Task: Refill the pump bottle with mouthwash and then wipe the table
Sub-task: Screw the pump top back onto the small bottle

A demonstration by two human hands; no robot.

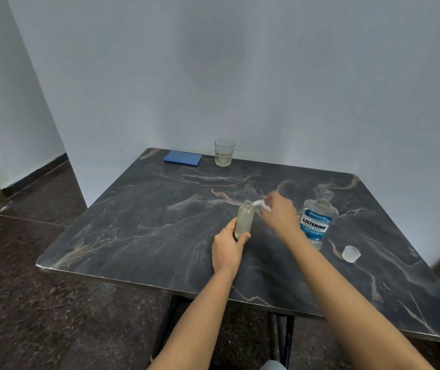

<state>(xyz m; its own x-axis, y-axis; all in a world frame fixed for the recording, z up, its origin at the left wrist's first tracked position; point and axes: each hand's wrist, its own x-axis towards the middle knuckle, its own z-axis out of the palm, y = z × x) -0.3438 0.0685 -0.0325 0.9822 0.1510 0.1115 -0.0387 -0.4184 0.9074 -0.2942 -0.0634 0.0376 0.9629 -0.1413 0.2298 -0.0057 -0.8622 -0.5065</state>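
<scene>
Standing upright near the middle of the dark marbled worktop [138,222], the small clear pump bottle [244,219] has its neck open and holds pale liquid. The left hand [226,251] is wrapped around its lower part, thumb on the left side and fingers curled round the near right side, holding it in place on the surface. The right hand [280,213] hovers just right of the bottle's mouth, fingers closed on a small white piece that looks like the pump head [261,204]; motion blur makes its exact shape hard to tell, and whether it touches the bottle's rim cannot be told.

Just right of the right hand stands the mouthwash bottle [316,222], upright, uncapped, with a blue and white label and clear liquid inside. Its cap [351,253], a translucent white cup shape, lies on the worktop to the right and a little nearer, apart from the bottle.

At the far edge of the worktop, close to the wall, a folded blue cloth [183,157] lies flat, and just right of it stands a clear drinking glass [224,152] with a little pale liquid at the bottom. Both are well apart from the hands.
</scene>
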